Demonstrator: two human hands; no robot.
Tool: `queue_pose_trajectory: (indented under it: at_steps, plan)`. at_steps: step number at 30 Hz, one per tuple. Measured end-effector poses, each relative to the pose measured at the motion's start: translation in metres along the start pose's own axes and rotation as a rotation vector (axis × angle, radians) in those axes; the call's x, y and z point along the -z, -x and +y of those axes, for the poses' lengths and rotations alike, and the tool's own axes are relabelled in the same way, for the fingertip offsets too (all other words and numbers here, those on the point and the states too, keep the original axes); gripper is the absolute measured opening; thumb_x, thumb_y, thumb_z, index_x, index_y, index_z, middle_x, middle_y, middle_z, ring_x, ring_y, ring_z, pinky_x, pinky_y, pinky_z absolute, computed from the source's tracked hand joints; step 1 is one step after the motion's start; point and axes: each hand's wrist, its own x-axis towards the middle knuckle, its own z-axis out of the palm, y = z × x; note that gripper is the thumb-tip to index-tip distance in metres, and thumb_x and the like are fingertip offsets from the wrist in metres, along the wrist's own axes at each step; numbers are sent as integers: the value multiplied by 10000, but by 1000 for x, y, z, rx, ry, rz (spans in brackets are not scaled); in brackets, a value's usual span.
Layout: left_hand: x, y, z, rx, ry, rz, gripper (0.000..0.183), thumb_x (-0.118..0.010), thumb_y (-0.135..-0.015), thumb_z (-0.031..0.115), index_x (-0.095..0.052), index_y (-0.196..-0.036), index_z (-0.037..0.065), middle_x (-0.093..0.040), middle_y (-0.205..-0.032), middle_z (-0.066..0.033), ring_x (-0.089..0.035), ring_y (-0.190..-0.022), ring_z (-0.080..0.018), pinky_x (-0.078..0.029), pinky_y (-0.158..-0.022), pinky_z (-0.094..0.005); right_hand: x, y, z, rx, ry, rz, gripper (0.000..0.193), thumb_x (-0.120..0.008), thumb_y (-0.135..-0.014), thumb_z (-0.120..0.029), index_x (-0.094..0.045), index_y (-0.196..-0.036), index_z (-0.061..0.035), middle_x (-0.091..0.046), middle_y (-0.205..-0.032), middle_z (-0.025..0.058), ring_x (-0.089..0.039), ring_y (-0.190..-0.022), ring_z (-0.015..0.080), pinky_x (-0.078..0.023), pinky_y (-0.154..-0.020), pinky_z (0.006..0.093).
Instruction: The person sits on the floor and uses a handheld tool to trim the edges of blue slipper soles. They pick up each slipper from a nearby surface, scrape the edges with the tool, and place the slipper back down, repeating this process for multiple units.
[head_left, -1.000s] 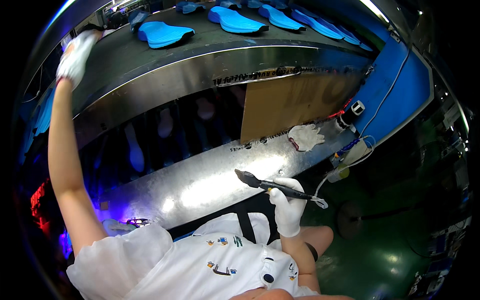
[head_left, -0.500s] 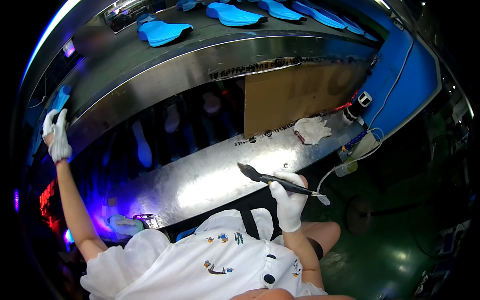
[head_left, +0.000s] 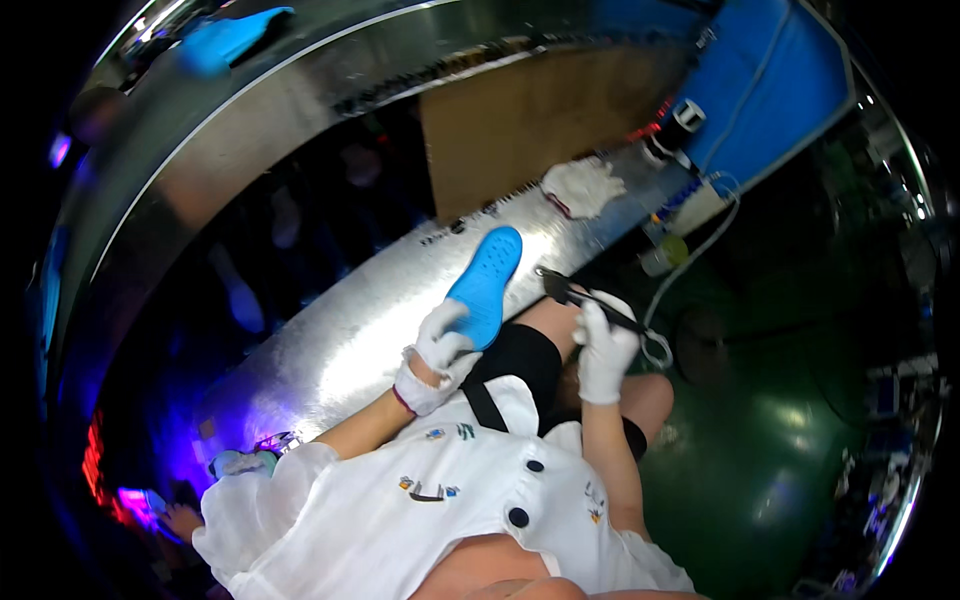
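Now a blue shoe sole (head_left: 485,285) sits in a gloved grip over the metal bench.

Its heel end is grasped by the left hand (head_left: 438,352), fingers clenched around it, while the toe end points up across the shiny steel worktop (head_left: 330,350). Just beside it, the right hand (head_left: 604,350) is clenched on a dark brush (head_left: 580,296), bristles near the sole's edge. A crumpled white glove (head_left: 582,186) lies farther up the bench, below a brown board (head_left: 530,125).

Glossy brushed-metal bench (head_left: 330,350), matt blue foam insole (head_left: 485,285), white cloth gloves (head_left: 605,350).
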Motion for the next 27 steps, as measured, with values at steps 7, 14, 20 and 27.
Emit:
queue_pose_trajectory:
  at_steps: [7,14,20,27]
  plan:
    - [-8,-54,-8,1256,1089,316,712,-424,-963,624,-452,-1341,21,-599,-1250,-163,-650,-900,-235,-543,-766,-375,-50,-63,62,111,456,-153,250,-743,-830,-238,-705,-830,10,-698,-705,133,-666,-600,202,-518,-592,333]
    - [-56,-56,-31,1371,1632,174,778,-170,-995,670,-480,-1415,93,-564,-1341,-194,-602,-1123,-342,-501,-912,-478,-77,-19,56,509,834,-321,115,-726,-818,-147,-663,-898,-93,-694,-822,115,-690,-742,297,-545,-675,390]
    - [-52,-61,-13,1263,1842,185,718,-309,-1013,611,-484,-1389,25,-602,-1279,-215,-620,-1113,-355,-472,-1015,-537,-50,3,-6,403,567,-307,162,-761,-804,-58,-707,-954,-29,-693,-837,90,-679,-744,182,-533,-691,310]
    - [-42,-70,-2,954,2067,22,903,-372,-905,766,-465,-1394,13,-572,-1297,-256,-597,-1154,-376,-477,-1022,-509,-73,11,-46,693,480,-542,165,-784,-772,-59,-710,-919,-43,-694,-874,105,-687,-743,242,-547,-677,326]
